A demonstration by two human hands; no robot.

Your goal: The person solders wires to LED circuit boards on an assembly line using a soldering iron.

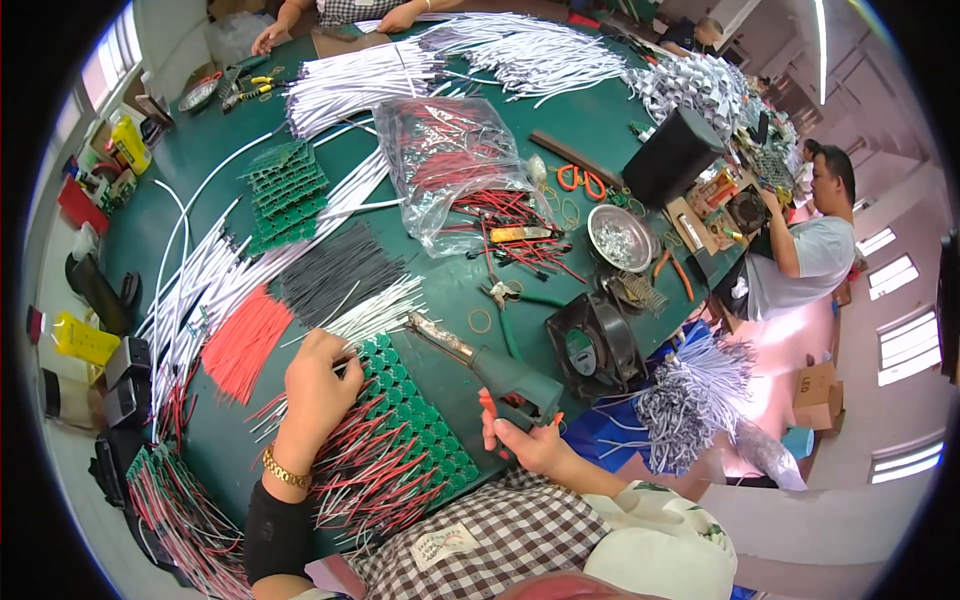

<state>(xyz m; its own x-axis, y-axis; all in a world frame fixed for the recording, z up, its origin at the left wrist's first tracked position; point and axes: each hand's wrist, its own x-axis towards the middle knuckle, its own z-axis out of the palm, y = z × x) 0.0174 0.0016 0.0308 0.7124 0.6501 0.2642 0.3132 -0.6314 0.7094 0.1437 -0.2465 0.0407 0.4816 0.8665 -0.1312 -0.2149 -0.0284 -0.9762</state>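
Observation:
My right hand (pixel 535 445) grips a soldering gun (pixel 510 385) with a dark green body, its long metal tip pointing up and left. Below that tip lies a panel of round green circuit boards (pixel 425 425), with many red and white wires (pixel 365 475) running from its left side. At the panel's upper left corner, my left hand (pixel 322 380) has its fingers pinched together; what is between them is too small to make out. Just beyond it lie short white wires (pixel 380 308), a bundle of black wires (pixel 340 275) and a bundle of red wires (pixel 247 342).
A black fan (pixel 595 345), pliers (pixel 505 310) and a metal bowl (pixel 622 238) stand to the right. Ahead lies a plastic bag of red wires (pixel 445 165). Stacked green boards (pixel 285 190) and long white cables (pixel 215 270) are left. A co-worker (pixel 810 240) sits at right.

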